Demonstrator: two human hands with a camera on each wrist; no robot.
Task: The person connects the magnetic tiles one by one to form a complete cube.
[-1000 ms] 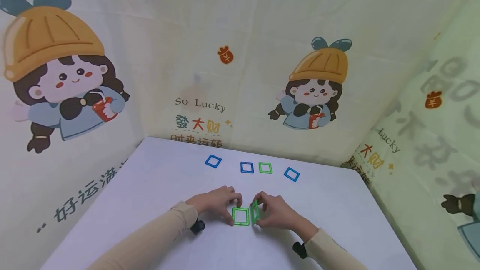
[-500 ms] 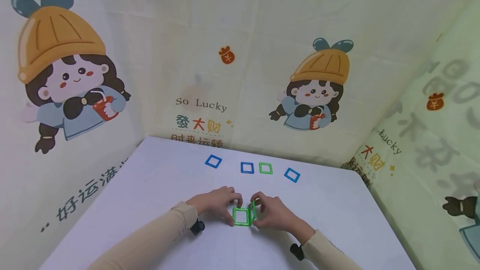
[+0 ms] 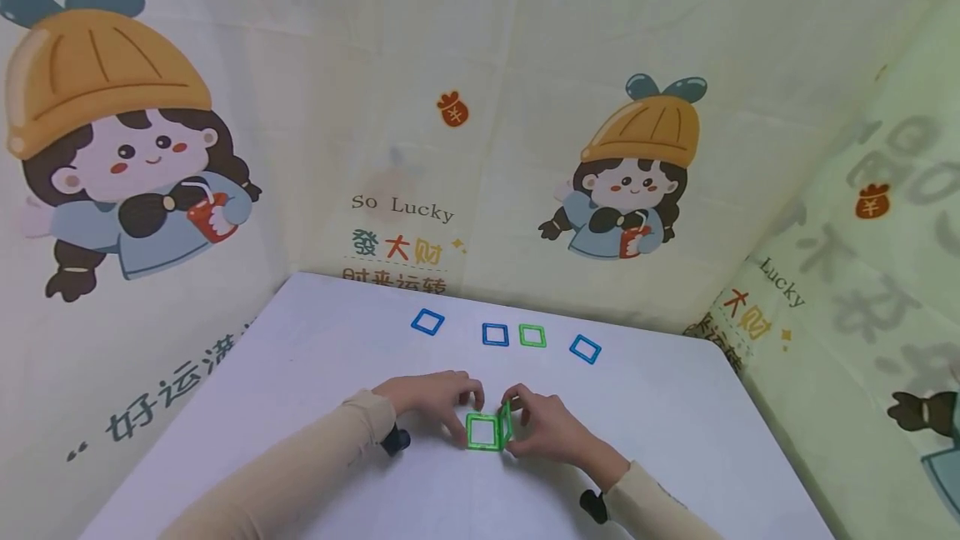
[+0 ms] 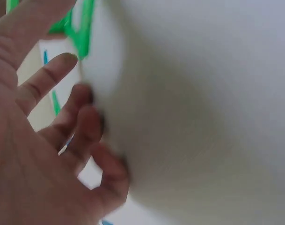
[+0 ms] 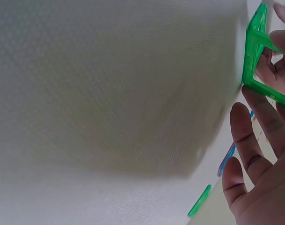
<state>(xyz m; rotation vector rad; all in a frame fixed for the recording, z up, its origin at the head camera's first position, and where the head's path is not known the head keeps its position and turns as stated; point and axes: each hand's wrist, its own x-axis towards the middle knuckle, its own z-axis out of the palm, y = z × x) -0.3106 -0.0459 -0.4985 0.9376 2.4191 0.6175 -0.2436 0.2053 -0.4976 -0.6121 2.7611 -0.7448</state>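
In the head view a green square frame (image 3: 482, 432) lies flat on the white table. Against its right side a second green square frame (image 3: 506, 426) stands tilted upright, pinched at its edges between the thumb and index finger of my right hand (image 3: 552, 432). The right wrist view shows my right hand (image 5: 268, 154) around the joined green frames (image 5: 249, 56). My left hand (image 3: 431, 403) is at the flat frame's left side, thumb by its left edge and fingers by its far edge. The left wrist view shows my left hand (image 4: 53, 122) with loosely bent fingers beside the green frames (image 4: 86, 28).
Farther back on the white table (image 3: 337, 373) are a blue square frame (image 3: 427, 322) at left, another blue frame (image 3: 495, 334) beside a green one (image 3: 532, 335), and a blue frame (image 3: 585, 348) at right. Printed cloth (image 3: 495, 190) hangs behind.
My right hand has shifted slightly left, bringing its green frame against the flat one, where a gap showed before. My left hand has drawn back very slightly from the flat frame.
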